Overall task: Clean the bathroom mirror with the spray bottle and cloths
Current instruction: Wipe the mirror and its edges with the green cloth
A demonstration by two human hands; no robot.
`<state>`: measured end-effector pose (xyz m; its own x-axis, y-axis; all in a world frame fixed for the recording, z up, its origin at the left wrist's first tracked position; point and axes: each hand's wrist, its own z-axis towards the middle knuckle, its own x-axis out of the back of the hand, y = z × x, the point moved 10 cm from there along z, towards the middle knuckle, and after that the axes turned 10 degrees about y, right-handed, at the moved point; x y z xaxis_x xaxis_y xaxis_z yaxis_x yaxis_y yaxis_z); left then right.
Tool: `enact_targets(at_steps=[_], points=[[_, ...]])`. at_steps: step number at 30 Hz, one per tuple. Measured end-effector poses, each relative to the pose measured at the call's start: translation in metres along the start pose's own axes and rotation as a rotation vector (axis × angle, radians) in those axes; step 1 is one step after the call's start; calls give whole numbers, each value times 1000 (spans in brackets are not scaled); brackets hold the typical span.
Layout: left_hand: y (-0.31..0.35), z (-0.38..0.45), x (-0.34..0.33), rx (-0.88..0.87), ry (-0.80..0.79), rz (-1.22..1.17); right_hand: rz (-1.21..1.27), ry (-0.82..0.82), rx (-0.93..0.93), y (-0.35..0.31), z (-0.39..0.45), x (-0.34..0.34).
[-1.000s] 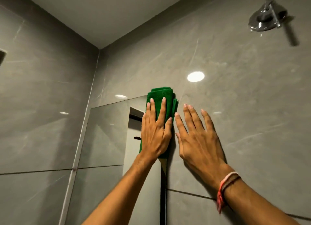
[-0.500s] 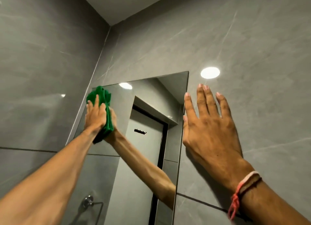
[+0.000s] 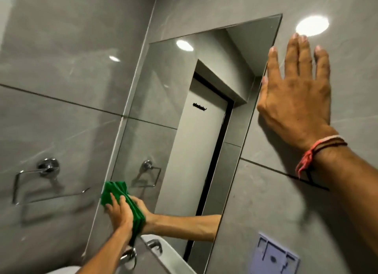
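A tall frameless mirror (image 3: pixel 167 101) hangs on the grey tiled wall. My left hand (image 3: pixel 119 212) presses a folded green cloth (image 3: pixel 114 194) flat against the mirror's lower left part, near its left edge. The hand and forearm are reflected in the glass beside it. My right hand (image 3: pixel 296 95) lies flat on the wall tile just right of the mirror's upper right edge, fingers spread, holding nothing. A red and brown thread band circles that wrist. No spray bottle is in view.
A chrome towel ring (image 3: pixel 47 169) is fixed to the left wall. Below the mirror are a chrome tap (image 3: pixel 131 255) and a white basin edge (image 3: pixel 61 270). A pale blue plate (image 3: pixel 274 257) sits on the wall at lower right. The mirror reflects a white door.
My left hand has slid the green cloth from the mirror's top down to its lower left. The view has tilted down. My right hand has stayed on the wall.
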<state>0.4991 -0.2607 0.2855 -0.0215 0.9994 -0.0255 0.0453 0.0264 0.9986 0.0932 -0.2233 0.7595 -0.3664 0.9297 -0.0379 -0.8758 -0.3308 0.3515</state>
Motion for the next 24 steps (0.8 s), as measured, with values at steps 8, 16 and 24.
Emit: enact_targets(at_steps=[8,16,24], points=[[114,-50,11,-45,19,-178,-5,-98,64,-3,4,16],[466,-202,17,-789,-60,-281,-66,-125,11,47,15,29],[493,-321,28,-1539,-120,-389,-58,-44,-30,46,20,35]])
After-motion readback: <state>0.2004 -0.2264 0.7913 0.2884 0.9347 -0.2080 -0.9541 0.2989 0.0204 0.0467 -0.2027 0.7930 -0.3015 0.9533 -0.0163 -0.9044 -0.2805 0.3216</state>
